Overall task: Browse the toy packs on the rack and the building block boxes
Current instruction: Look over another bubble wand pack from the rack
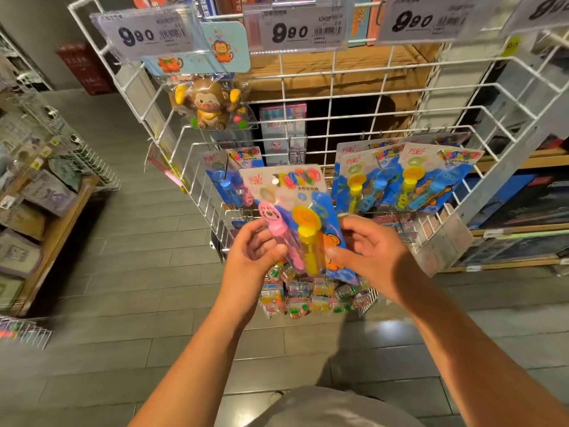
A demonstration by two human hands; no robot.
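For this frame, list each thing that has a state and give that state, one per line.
Blue card bubble-wand pack with pink and yellow wands: off its hook, held in both hands.
Left hand: grip pinching pack's left side.
Right hand: grip pinching pack's right side.
Brown plastic monkey toy pack: hanging on white wire rack.
Matching bubble-wand packs: hanging on hooks.

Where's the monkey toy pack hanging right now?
In the head view, the monkey toy pack hangs upper left on the white wire rack, just below the leftmost price tag, above and left of the bubble wand pack in both hands.
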